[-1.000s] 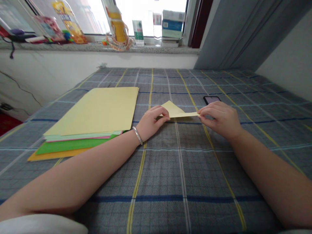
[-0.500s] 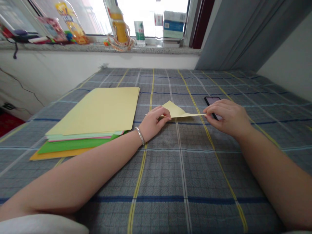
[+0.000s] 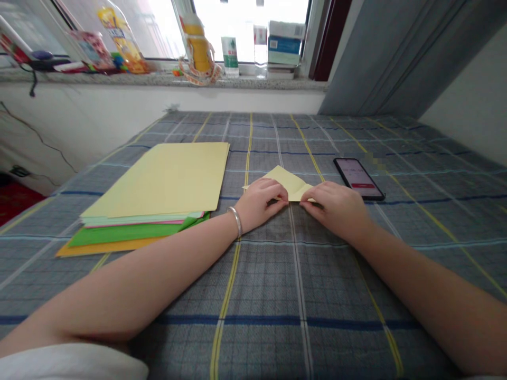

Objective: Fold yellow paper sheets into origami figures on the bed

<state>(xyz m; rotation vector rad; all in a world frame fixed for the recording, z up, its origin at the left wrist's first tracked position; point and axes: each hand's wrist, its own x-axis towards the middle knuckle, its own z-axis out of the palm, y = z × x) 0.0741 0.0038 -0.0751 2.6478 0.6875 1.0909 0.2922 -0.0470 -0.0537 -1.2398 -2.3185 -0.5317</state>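
A folded sheet of pale yellow paper (image 3: 288, 183) lies on the checked cloth, its triangular point facing away from me. My left hand (image 3: 260, 203) grips its left end, and my right hand (image 3: 336, 210) pinches its right end. The two hands nearly meet, and they hide the paper's lower edge. A silver bangle (image 3: 234, 221) circles my left wrist.
A stack of coloured paper sheets (image 3: 158, 182) lies left of my hands, with pale yellow on top. To the right, a lit smartphone (image 3: 358, 178) rests on the cloth. Bottles and boxes stand on the stone windowsill (image 3: 166, 79) beyond the cloth's far edge.
My right hand has moved left toward my left hand, carrying the paper's long right end inward. The smartphone is now fully uncovered.
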